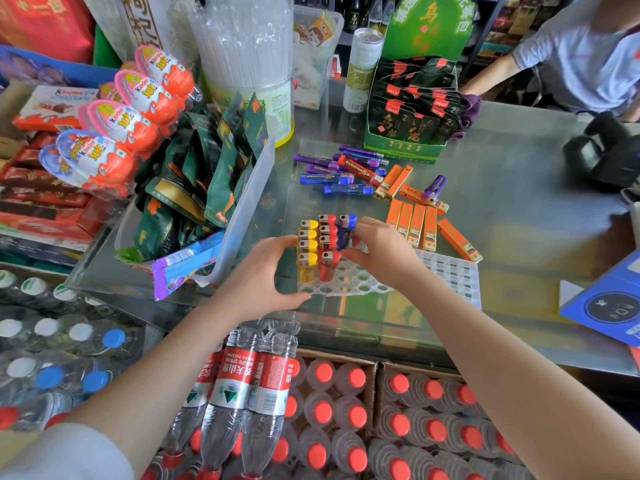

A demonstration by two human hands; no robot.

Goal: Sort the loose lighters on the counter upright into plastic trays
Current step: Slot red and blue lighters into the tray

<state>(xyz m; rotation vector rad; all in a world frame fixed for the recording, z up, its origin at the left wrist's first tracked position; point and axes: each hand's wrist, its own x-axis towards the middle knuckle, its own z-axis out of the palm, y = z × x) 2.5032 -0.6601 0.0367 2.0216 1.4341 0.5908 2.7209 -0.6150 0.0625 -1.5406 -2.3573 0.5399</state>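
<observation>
A clear plastic tray [349,284] with round holes lies on the glass counter. Several yellow lighters [307,261] and red lighters [329,259] stand upright in its left rows. My left hand [263,275] grips the tray's left edge. My right hand [384,251] pinches a blue lighter [346,232], upright at the tray's far end beside the red row. Loose purple and blue lighters [341,173] lie in a heap farther back. Flat orange lighters [417,225] lie to the right of my right hand. A second clear tray [453,275] rests right of the first.
A bin of green snack packets [207,188] stands left of the tray, a green display box [412,112] behind the loose lighters. Another person's arm [491,74] reaches in at the far right. A black device [606,154] sits right. Water bottles [249,386] fill the floor below.
</observation>
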